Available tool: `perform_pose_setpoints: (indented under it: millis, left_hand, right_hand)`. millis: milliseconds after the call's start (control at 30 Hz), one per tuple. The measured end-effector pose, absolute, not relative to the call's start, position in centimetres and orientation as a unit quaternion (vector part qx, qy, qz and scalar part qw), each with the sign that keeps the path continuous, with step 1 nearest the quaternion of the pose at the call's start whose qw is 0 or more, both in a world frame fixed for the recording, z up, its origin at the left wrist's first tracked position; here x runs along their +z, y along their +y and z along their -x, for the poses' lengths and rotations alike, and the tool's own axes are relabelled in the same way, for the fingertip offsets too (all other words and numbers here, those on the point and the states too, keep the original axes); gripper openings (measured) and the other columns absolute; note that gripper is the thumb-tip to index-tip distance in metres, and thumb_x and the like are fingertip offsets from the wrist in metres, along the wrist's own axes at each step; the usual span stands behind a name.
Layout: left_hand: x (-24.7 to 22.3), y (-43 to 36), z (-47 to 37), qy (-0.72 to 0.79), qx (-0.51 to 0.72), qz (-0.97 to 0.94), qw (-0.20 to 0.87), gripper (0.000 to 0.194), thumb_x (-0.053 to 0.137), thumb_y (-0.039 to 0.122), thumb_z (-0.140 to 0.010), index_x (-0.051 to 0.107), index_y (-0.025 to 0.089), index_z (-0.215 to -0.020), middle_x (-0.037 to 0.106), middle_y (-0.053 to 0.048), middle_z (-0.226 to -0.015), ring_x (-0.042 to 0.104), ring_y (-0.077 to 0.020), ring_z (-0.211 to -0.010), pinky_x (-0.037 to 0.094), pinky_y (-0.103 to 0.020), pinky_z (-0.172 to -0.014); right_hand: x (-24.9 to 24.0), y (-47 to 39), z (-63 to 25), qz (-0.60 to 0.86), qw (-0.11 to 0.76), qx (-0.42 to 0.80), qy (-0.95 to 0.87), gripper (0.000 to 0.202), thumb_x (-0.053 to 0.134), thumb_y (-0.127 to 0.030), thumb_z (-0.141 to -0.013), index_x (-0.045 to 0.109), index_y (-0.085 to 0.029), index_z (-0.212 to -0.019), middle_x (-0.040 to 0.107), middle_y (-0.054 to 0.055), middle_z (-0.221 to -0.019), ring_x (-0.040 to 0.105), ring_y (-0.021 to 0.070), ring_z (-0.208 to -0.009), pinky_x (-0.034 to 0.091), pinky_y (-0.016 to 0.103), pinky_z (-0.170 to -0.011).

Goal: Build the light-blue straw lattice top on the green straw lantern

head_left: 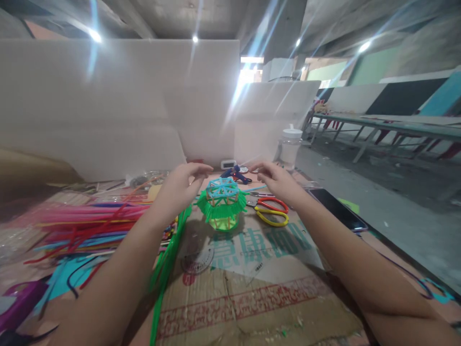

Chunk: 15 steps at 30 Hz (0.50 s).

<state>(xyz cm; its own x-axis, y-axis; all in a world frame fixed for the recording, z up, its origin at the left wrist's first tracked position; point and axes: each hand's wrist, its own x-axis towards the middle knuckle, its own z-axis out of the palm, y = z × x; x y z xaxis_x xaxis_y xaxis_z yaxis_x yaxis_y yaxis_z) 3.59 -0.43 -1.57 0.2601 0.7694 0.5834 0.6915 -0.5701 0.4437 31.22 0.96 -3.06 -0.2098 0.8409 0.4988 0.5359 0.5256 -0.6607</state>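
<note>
Between my hands a small lantern-like craft (222, 204) stands upright on the cardboard. It has a light-blue lattice top, a green fringe around its middle and a pale green base. My left hand (188, 181) hovers at its upper left, fingers stretched forward and thumb apart. On the other side my right hand (272, 179) is raised with bent, parted fingers, apart from the craft. A thin blue strip (255, 189) reaches from near the lattice toward the right hand; whether it touches the hand is unclear. Behind the craft lies a dark blue glue gun (235, 174).
Scissors (272, 210) with red and yellow handles lie right of the craft. Colourful pipe cleaners (97, 223) and green strips (169, 259) fill the left. A phone (336, 209) and a lidded clear bottle (290, 149) are on the right. Pale boards (118, 105) stand behind the cardboard (201, 298).
</note>
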Motion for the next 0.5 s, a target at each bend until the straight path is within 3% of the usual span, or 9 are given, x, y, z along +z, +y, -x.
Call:
perform_pose_setpoints:
  millis: [133, 233, 300, 367, 433, 500]
  left_hand:
    - [-1.82, -0.34, -3.53, 0.46, 0.38, -0.801, 0.043, 0.028, 0.054, 0.027, -0.089, 0.075, 0.022, -0.106, 0.077, -0.005, -0.099, 0.068, -0.0248, -0.095, 0.048, -0.035, -0.084]
    - [-1.74, -0.45, -3.41, 0.48, 0.373, -0.792, 0.053, 0.03, 0.051, 0.037, -0.094, 0.075, 0.023, -0.105, 0.077, -0.003, -0.089, 0.068, -0.0235, -0.085, 0.046, -0.033, -0.076]
    - [-1.66, -0.5, -3.43, 0.491, 0.369, -0.788, 0.046, 0.034, 0.049, 0.042, -0.097, 0.075, 0.021, -0.103, 0.077, -0.003, -0.091, 0.067, -0.0231, -0.084, 0.044, -0.032, -0.073]
    - [-1.59, -0.52, -3.52, 0.495, 0.362, -0.789, 0.039, 0.036, 0.048, 0.044, -0.097, 0.074, 0.02, -0.099, 0.077, -0.004, -0.092, 0.067, -0.023, -0.084, 0.043, -0.032, -0.073]
    - [-1.52, -0.54, -3.63, 0.49, 0.357, -0.794, 0.036, 0.035, 0.049, 0.044, -0.096, 0.074, 0.02, -0.096, 0.076, -0.004, -0.091, 0.066, -0.0229, -0.083, 0.042, -0.032, -0.072]
    - [-1.42, -0.6, -3.66, 0.486, 0.359, -0.796, 0.039, 0.034, 0.05, 0.044, -0.095, 0.074, 0.02, -0.093, 0.076, -0.003, -0.089, 0.066, -0.0229, -0.083, 0.042, -0.032, -0.072]
  right_hand:
    - [-3.33, 1.24, -31.38, 0.488, 0.439, 0.176, -0.734, 0.024, 0.046, -0.029, -0.093, 0.068, -0.018, -0.093, 0.056, -0.002, -0.061, 0.05, 0.0156, -0.058, 0.038, 0.028, -0.062]
    - [-3.25, 1.16, -31.52, 0.513, 0.414, 0.123, -0.742, 0.044, 0.043, -0.042, -0.098, 0.067, -0.018, -0.071, 0.041, -0.004, -0.049, 0.043, 0.0146, -0.052, 0.033, 0.029, -0.059]
    - [-3.33, 1.24, -31.55, 0.517, 0.398, 0.117, -0.749, 0.057, 0.038, -0.049, -0.1, 0.062, -0.019, -0.059, 0.039, -0.003, -0.047, 0.045, 0.0151, -0.052, 0.032, 0.03, -0.06]
    - [-3.57, 1.5, -31.52, 0.502, 0.4, 0.127, -0.757, 0.057, 0.034, -0.049, -0.101, 0.066, -0.018, -0.064, 0.051, 0.001, -0.054, 0.053, 0.017, -0.061, 0.036, 0.03, -0.064]
    - [-3.85, 1.83, -31.45, 0.472, 0.422, 0.13, -0.763, 0.04, 0.04, -0.036, -0.099, 0.071, -0.018, -0.082, 0.068, 0.005, -0.078, 0.061, 0.0192, -0.08, 0.042, 0.03, -0.075]
    - [-4.02, 2.06, -31.37, 0.457, 0.439, 0.13, -0.762, 0.023, 0.049, -0.024, -0.09, 0.072, -0.018, -0.093, 0.072, 0.006, -0.096, 0.062, 0.0199, -0.091, 0.044, 0.031, -0.081]
